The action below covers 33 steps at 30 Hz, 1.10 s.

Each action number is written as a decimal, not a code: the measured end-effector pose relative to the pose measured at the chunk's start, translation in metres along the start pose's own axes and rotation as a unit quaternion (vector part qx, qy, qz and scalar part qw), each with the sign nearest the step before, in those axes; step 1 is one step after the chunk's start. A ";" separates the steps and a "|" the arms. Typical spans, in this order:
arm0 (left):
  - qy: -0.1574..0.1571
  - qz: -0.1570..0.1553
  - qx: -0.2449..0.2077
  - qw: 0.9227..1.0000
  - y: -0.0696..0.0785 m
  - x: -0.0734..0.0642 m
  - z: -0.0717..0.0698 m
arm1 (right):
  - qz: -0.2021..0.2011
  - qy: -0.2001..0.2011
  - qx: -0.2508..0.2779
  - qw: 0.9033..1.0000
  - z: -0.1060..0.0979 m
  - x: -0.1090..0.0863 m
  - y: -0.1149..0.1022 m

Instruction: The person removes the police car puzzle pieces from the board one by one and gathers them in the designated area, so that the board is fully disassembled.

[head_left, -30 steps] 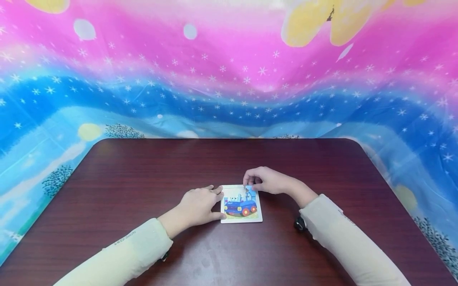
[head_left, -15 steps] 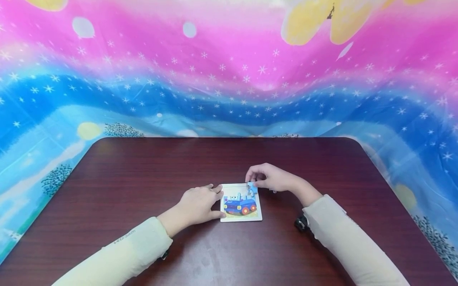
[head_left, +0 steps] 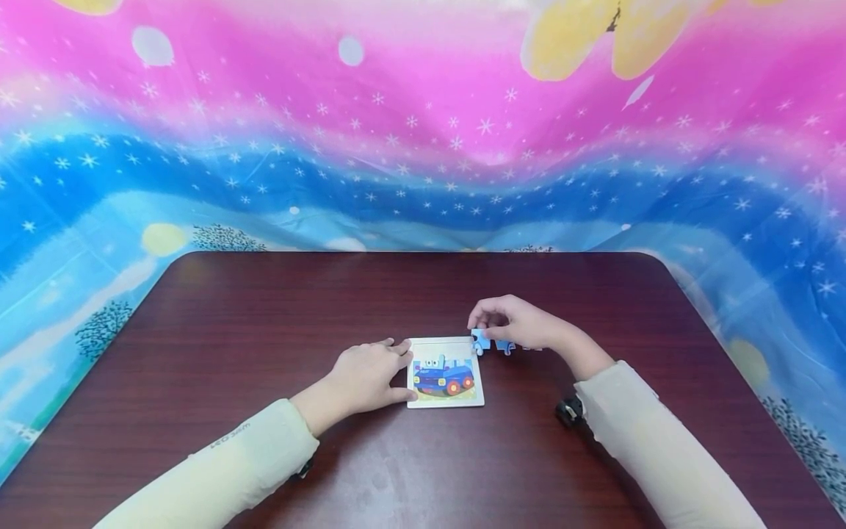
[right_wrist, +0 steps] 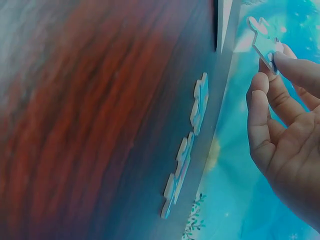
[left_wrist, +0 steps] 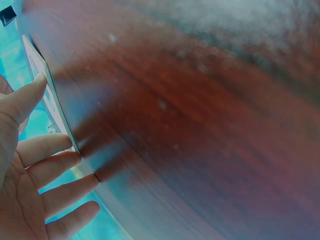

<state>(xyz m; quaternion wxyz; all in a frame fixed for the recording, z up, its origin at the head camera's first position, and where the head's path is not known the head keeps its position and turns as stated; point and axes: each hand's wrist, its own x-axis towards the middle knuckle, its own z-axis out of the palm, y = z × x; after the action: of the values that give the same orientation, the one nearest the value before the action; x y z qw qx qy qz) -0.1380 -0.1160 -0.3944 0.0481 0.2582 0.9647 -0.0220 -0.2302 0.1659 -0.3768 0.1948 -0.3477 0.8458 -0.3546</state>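
Observation:
A square jigsaw board (head_left: 446, 404) with a pale rim lies on the table, showing a blue cartoon car with eyes and red wheels. The upper strip of its picture area is bare and pale. My left hand (head_left: 363, 378) rests against the board's left edge with fingers spread; the left wrist view shows the thumb on the rim of the board (left_wrist: 62, 120). Beyond the board's far right corner, my right hand (head_left: 522, 323) pinches a light blue jigsaw piece (head_left: 481, 339) between thumb and fingers. In the right wrist view this piece (right_wrist: 262, 37) is raised and tilted.
Loose jigsaw pieces (right_wrist: 200, 102) lie on the dark wooden table (head_left: 317, 301), partly hidden under my right hand in the head view. One blue piece (head_left: 505, 347) shows right of the board. A pink and blue patterned cloth (head_left: 423, 147) hangs behind the table.
My right hand has lifted the light blue piece out of the board's upper right corner and moved it right, past the rim. My left hand stays at the left edge.

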 end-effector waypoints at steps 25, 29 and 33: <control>0.006 0.003 -0.012 1.000 0.001 -0.001 -0.002 | 0.030 0.054 -0.018 0.998 -0.023 -0.049 0.023; 0.003 0.003 -0.012 1.000 0.001 -0.001 -0.002 | 0.026 0.068 -0.029 0.997 -0.026 -0.058 0.027; 0.001 0.003 -0.011 1.000 0.001 0.000 -0.002 | 0.024 0.078 -0.040 0.996 -0.029 -0.066 0.032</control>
<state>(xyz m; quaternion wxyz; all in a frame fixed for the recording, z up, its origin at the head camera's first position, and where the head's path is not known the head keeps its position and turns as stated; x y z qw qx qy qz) -0.1375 -0.1155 -0.3926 0.0496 0.2601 0.9642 -0.0112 -0.2165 0.2430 -0.3749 0.1227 -0.3057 0.8802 -0.3417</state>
